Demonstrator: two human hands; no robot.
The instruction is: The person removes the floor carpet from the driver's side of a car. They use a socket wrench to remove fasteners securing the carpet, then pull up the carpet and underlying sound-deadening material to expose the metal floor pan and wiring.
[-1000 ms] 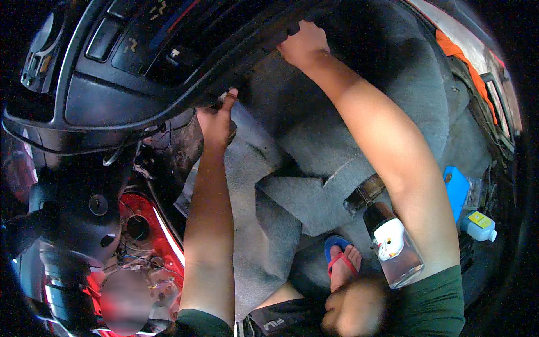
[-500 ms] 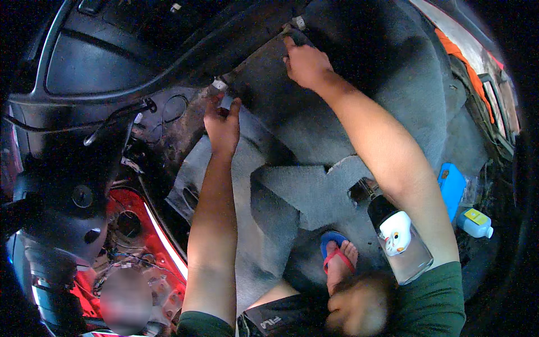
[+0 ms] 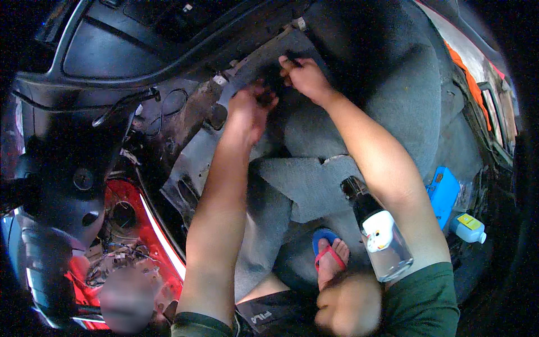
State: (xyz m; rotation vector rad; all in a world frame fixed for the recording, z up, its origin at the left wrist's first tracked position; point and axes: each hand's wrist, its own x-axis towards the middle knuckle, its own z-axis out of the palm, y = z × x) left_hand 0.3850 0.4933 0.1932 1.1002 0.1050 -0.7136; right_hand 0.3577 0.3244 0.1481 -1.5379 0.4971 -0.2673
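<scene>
Grey carpet (image 3: pixel 365 112) covers the car floor, bunched and folded in the middle. Over its far part, my left hand (image 3: pixel 250 109) is smeared by motion, so what its fingers do is unclear. To its right, my right hand (image 3: pixel 306 78) has its fingers folded in by a dark patch of the carpet; whatever they grip is hidden. Beyond both hands, a bare strip runs below the dark panel, with a pale metal bracket (image 3: pixel 220 79) near my left hand and another bracket (image 3: pixel 301 23) farther right.
A clear bottle (image 3: pixel 387 247) with a black top stands by my right forearm. Farther right lie a blue case (image 3: pixel 446 194) and a pale blue bottle (image 3: pixel 470 228). A black steering column (image 3: pixel 62 185) and red bodywork with wires (image 3: pixel 151 230) occupy the left. My sandalled foot (image 3: pixel 328 255) rests below.
My left hand has moved right, away from the nearer bracket. My right hand has drawn back toward me from the far bracket. More of the strip between the brackets now shows.
</scene>
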